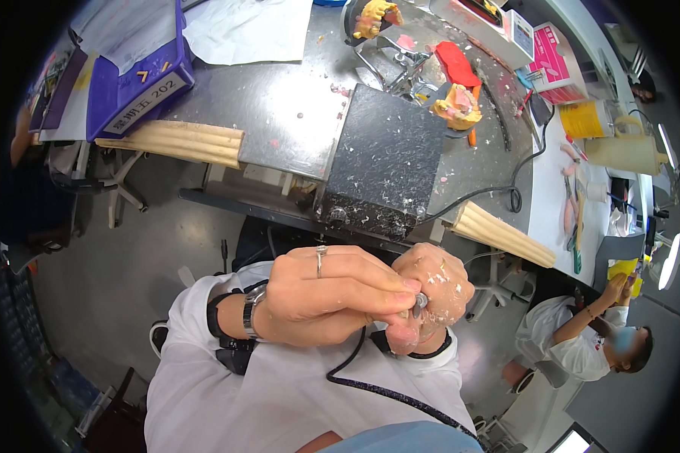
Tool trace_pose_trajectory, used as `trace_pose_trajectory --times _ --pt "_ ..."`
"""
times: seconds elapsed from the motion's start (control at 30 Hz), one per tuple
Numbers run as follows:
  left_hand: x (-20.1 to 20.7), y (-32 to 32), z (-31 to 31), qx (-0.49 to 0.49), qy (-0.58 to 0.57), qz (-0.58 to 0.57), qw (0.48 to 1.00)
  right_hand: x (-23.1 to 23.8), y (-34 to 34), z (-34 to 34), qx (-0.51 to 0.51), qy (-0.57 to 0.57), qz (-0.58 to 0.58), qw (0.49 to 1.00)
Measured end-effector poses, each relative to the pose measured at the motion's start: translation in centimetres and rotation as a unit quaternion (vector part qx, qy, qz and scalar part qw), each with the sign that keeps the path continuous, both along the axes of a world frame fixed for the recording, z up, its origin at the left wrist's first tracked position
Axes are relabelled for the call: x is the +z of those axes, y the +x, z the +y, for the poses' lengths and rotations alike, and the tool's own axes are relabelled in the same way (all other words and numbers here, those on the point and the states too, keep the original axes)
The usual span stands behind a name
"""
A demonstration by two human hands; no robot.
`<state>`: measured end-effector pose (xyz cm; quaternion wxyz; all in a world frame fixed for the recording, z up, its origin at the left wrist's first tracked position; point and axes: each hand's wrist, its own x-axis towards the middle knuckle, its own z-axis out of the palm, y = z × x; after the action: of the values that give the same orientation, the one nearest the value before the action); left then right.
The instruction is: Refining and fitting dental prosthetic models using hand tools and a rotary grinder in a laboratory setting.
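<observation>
Head view shows both hands close together just below the bench edge, over the person's lap. Left hand (321, 294), with a ring and a wristwatch, has its grip closed around a slim handpiece (418, 303); only the metal tip shows between the fingertips, and a black cord (370, 385) loops down from it across the white coat. Right hand (431, 291), dusted with pale grit, is curled tight against that tip; whatever small piece it holds is hidden inside the fingers, so I cannot tell its shape.

To my eye this is fine trimming. It looks best done with the two hands braced against each other, as they are, light pressure on the tip, and the work turned little by little, not pushed. The cord should hang slack so it does not tug the tool.

Straight ahead a dark block (385, 158) sits on the grey bench (279, 98), littered with white chips. Beyond it lie yellow dental casts (458, 107) and a red piece (456, 63). Wooden armrests (181, 142) flank the cut-out. Another person (582, 340) in white works at lower right.
</observation>
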<state>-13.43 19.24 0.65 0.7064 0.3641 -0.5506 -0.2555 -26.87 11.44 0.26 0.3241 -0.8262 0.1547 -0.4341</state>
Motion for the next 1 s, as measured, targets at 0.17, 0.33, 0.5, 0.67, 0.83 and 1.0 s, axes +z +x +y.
trace_pose_trajectory --times 0.17,0.33,0.5,0.67,0.83,1.0 --pt "0.0 0.2 -0.1 0.005 -0.012 -0.02 1.0 -0.2 -0.2 -0.1 -0.005 -0.002 0.017 1.0" --pt "-0.1 0.1 0.2 -0.002 -0.004 -0.016 1.0 0.0 0.0 0.0 0.003 -0.009 0.002 1.0" --pt "-0.3 -0.4 0.4 -0.008 0.006 0.039 0.999 0.1 -0.1 0.1 0.007 -0.013 -0.006 1.0" --pt "-0.6 -0.6 0.3 -0.001 -0.005 0.046 0.999 0.3 0.2 0.2 0.0 0.001 -0.005 1.0" --pt "-1.0 -0.9 0.4 -0.001 -0.005 0.067 0.998 -0.1 0.3 0.1 -0.019 -0.009 -0.012 1.0" --pt "-0.7 -0.2 0.3 -0.033 0.039 0.135 0.99 1.6 -0.3 -1.7 -0.087 0.011 -0.057 0.995"
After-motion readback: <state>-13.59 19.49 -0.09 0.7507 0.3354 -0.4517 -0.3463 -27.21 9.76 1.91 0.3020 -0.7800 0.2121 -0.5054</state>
